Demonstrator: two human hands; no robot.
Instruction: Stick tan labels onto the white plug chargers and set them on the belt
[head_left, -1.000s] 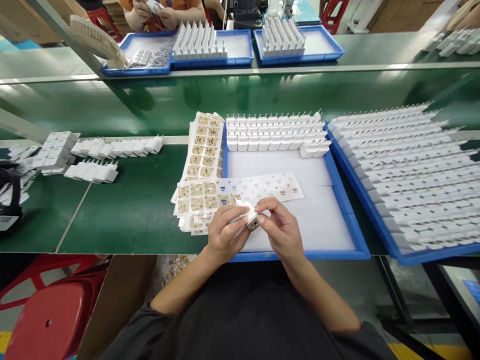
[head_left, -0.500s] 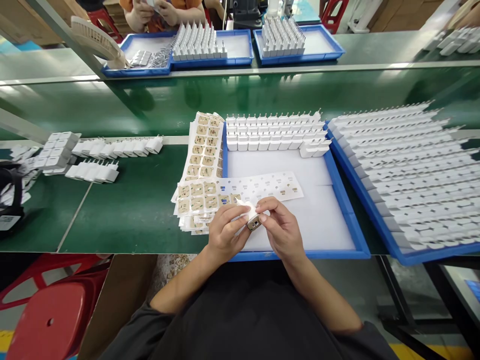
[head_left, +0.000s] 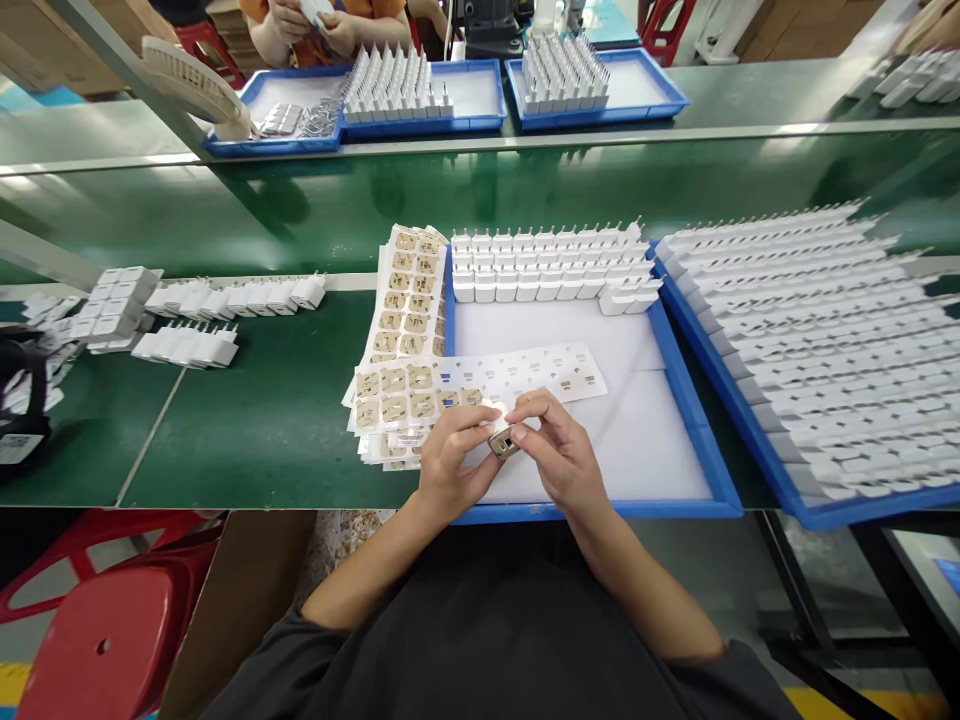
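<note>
Between my two hands, above the front of a blue-rimmed tray [head_left: 697,440], is a white charger [head_left: 504,440] with a tan sticker on its port face. My left hand [head_left: 459,455] is closed around the charger's left side. The fingers of my right hand [head_left: 559,450] pinch at the sticker's right edge. Just behind my hands lies a sticker sheet [head_left: 525,375], with tan stickers on its left part and mostly bare backing on its right. More sticker sheets [head_left: 409,290] are stacked at the tray's left. Rows of white chargers [head_left: 540,290] stand along the tray's back.
At right, a second blue tray [head_left: 735,400] is packed with chargers. Loose chargers [head_left: 191,345] lie on the green bench at left, near a black object [head_left: 22,390]. Across the bench, a person's hands [head_left: 315,25] hold a white item behind more blue trays [head_left: 480,120].
The charger has turned slightly in my hands and shifted a little left, and my right fingers have moved along its face. The person opposite has raised the white item.
</note>
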